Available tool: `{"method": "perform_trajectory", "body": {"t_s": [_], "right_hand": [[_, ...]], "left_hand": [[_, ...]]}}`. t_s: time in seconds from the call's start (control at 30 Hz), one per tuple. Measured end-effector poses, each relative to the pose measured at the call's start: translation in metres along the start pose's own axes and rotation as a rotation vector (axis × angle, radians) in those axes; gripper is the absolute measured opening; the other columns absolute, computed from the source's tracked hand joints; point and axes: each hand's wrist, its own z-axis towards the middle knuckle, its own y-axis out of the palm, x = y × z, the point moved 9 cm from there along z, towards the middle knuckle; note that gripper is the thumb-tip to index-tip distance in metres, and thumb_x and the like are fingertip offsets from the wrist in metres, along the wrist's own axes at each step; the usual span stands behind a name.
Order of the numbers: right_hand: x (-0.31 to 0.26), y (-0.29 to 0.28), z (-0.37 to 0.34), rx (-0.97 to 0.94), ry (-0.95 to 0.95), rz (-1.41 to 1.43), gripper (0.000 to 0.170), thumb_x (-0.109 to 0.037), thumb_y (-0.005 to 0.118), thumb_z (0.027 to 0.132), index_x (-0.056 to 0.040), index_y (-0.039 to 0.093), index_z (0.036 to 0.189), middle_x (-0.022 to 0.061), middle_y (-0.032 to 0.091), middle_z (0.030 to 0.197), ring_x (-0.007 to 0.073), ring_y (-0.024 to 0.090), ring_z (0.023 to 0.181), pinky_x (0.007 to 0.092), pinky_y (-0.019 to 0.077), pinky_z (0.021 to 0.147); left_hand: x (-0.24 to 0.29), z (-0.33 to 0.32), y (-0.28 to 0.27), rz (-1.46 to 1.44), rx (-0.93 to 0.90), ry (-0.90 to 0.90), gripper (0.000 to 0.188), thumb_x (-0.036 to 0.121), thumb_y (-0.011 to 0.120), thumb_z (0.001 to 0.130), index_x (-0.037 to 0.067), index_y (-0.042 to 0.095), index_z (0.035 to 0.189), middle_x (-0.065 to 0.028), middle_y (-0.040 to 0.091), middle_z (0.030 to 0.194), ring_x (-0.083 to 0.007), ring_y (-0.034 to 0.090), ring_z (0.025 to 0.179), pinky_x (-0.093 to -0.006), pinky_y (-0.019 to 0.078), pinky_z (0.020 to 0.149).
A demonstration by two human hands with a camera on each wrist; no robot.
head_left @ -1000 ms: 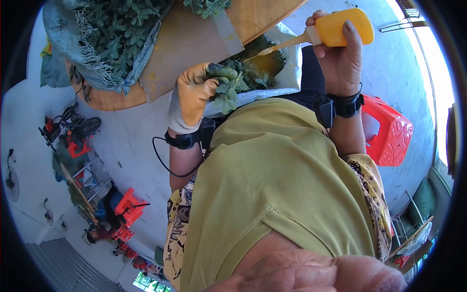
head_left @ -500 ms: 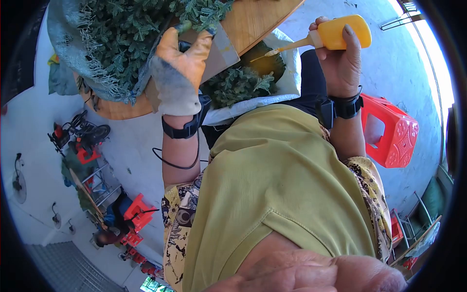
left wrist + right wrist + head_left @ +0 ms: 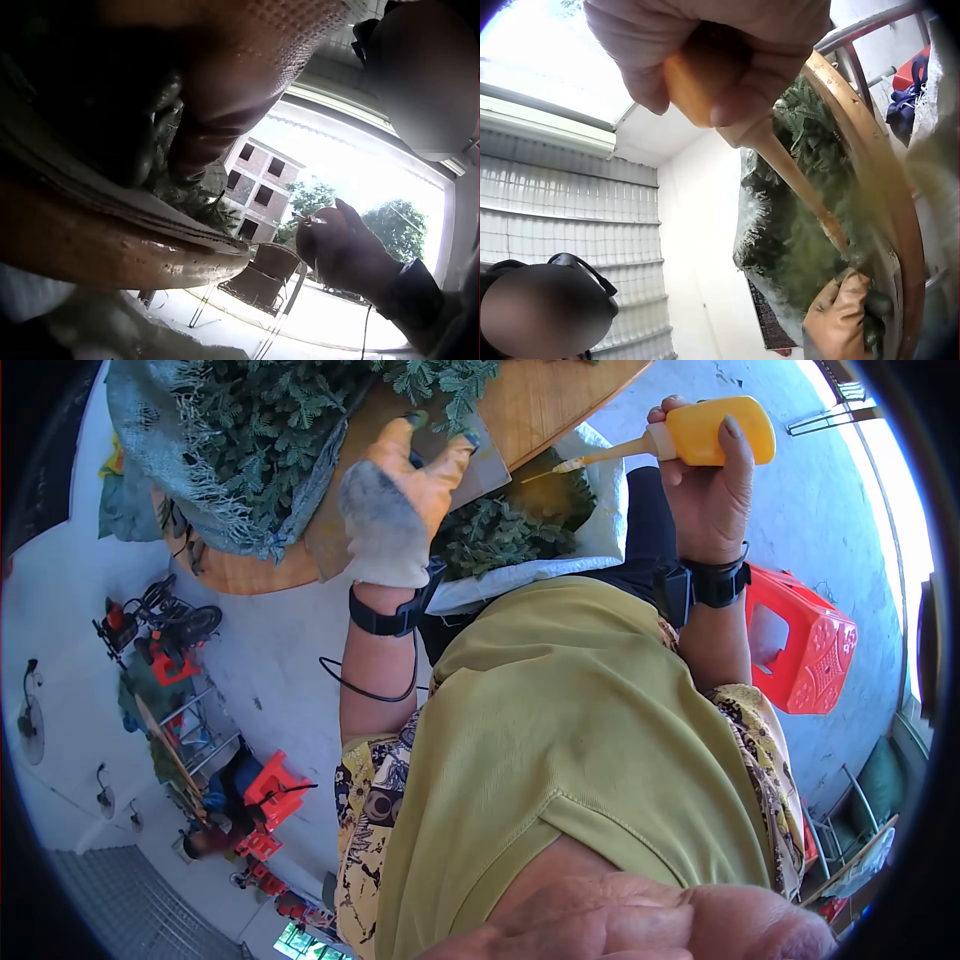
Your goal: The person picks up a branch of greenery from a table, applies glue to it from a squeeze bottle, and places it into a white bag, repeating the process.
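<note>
My left hand [image 3: 400,500], in an orange-and-grey glove with dark green fingertips, reaches over the round wooden table [image 3: 560,395] with thumb and finger spread apart. Its fingertips are just below some feathery green sprigs [image 3: 440,385] at the table's edge. Bare-skinned, my right hand [image 3: 712,505] grips a yellow squeeze bottle [image 3: 722,430], tilted so its long nozzle [image 3: 612,452] points left over a white sack [image 3: 520,570]. More green sprigs [image 3: 505,535] lie inside that sack. In the right wrist view, the nozzle crosses in front of greenery near the gloved fingers.
A frayed blue-grey woven sack [image 3: 150,440] full of greenery lies on the table. Beside it a flat board [image 3: 490,468] overhangs the table's edge. A red stool [image 3: 825,650] stands on the floor at right. Farther left are a motorbike [image 3: 165,615] and another person [image 3: 225,815].
One second ago my left hand pinched a sprig over the white sack; it then went up to the greenery without that sprig, fingers spread. The bottle has stayed nearly in place.
</note>
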Motion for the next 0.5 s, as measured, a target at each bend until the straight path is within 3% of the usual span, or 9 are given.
{"method": "perform_trajectory", "body": {"t_s": [0.07, 0.1, 0.13, 0.2, 0.23, 0.4, 0.47, 0.5], "right_hand": [[-0.002, 0.000, 0.000, -0.012, -0.005, 0.000, 0.034, -0.027, 0.060, 0.094, 0.0042, 0.056, 0.107, 0.0199, 0.065, 0.104, 0.0282, 0.064, 0.094, 0.0265, 0.0480, 0.056], [-0.002, -0.001, 0.000, -0.013, -0.004, -0.007, 0.034, -0.027, 0.059, 0.094, 0.0042, 0.056, 0.107, 0.0200, 0.065, 0.104, 0.0287, 0.063, 0.095, 0.0267, 0.0480, 0.056], [-0.003, -0.002, 0.000, -0.012, -0.003, -0.014, 0.034, -0.028, 0.059, 0.094, 0.0042, 0.056, 0.107, 0.0202, 0.065, 0.104, 0.0291, 0.063, 0.095, 0.0268, 0.0479, 0.057], [-0.004, -0.002, -0.001, 0.000, 0.000, -0.014, 0.035, -0.028, 0.059, 0.095, 0.0043, 0.056, 0.107, 0.0203, 0.065, 0.104, 0.0292, 0.063, 0.096, 0.0268, 0.0478, 0.057], [-0.003, -0.001, -0.001, 0.011, 0.008, -0.010, 0.035, -0.028, 0.058, 0.095, 0.0043, 0.056, 0.107, 0.0204, 0.065, 0.104, 0.0294, 0.063, 0.096, 0.0268, 0.0476, 0.057], [-0.002, 0.008, 0.004, -0.015, -0.008, 0.013, 0.037, -0.029, 0.059, 0.094, 0.0051, 0.057, 0.108, 0.0210, 0.065, 0.105, 0.0293, 0.063, 0.097, 0.0271, 0.0475, 0.056], [0.001, 0.016, 0.008, -0.043, 0.000, 0.027, 0.038, -0.029, 0.059, 0.094, 0.0054, 0.057, 0.109, 0.0213, 0.065, 0.105, 0.0293, 0.063, 0.098, 0.0272, 0.0475, 0.056], [0.003, 0.023, 0.011, -0.058, 0.000, 0.043, 0.038, -0.028, 0.060, 0.094, 0.0055, 0.057, 0.111, 0.0213, 0.065, 0.105, 0.0289, 0.063, 0.097, 0.0272, 0.0481, 0.056]], "left_hand": [[0.007, 0.006, 0.009, 0.107, -0.020, 0.043, 0.029, 0.030, 0.070, 0.084, 0.002, 0.063, 0.082, -0.0204, 0.058, 0.064, -0.0383, 0.055, 0.058, -0.0430, 0.0443, 0.055], [0.012, 0.008, 0.005, 0.087, -0.008, 0.042, 0.025, 0.022, 0.068, 0.085, 0.001, 0.058, 0.075, -0.0214, 0.058, 0.065, -0.0408, 0.055, 0.060, -0.0437, 0.0435, 0.054], [0.009, 0.006, 0.004, 0.083, -0.007, 0.043, 0.025, 0.022, 0.068, 0.085, 0.001, 0.058, 0.075, -0.0214, 0.058, 0.065, -0.0408, 0.055, 0.060, -0.0437, 0.0435, 0.054], [-0.016, 0.001, 0.009, -0.097, -0.107, -0.097, 0.014, 0.013, 0.065, 0.087, -0.001, 0.065, 0.090, -0.0090, 0.062, 0.065, -0.0141, 0.056, 0.058, -0.0310, 0.0442, 0.056], [-0.014, -0.005, 0.002, -0.054, -0.072, -0.034, 0.013, 0.012, 0.064, 0.088, 0.000, 0.066, 0.091, -0.0083, 0.063, 0.067, -0.0124, 0.055, 0.059, -0.0303, 0.0440, 0.056], [-0.024, -0.031, -0.022, -0.088, -0.059, 0.048, 0.011, 0.010, 0.064, 0.087, -0.001, 0.065, 0.091, -0.0089, 0.063, 0.070, -0.0143, 0.055, 0.061, -0.0304, 0.0443, 0.057], [-0.026, -0.036, -0.029, -0.092, -0.078, 0.009, 0.010, 0.011, 0.065, 0.084, 0.002, 0.061, 0.083, -0.0171, 0.060, 0.069, -0.0346, 0.058, 0.062, -0.0412, 0.0443, 0.056], [-0.028, -0.036, -0.031, -0.093, -0.076, 0.002, 0.010, 0.011, 0.065, 0.084, 0.002, 0.061, 0.083, -0.0171, 0.060, 0.069, -0.0346, 0.058, 0.062, -0.0412, 0.0443, 0.056]]}}
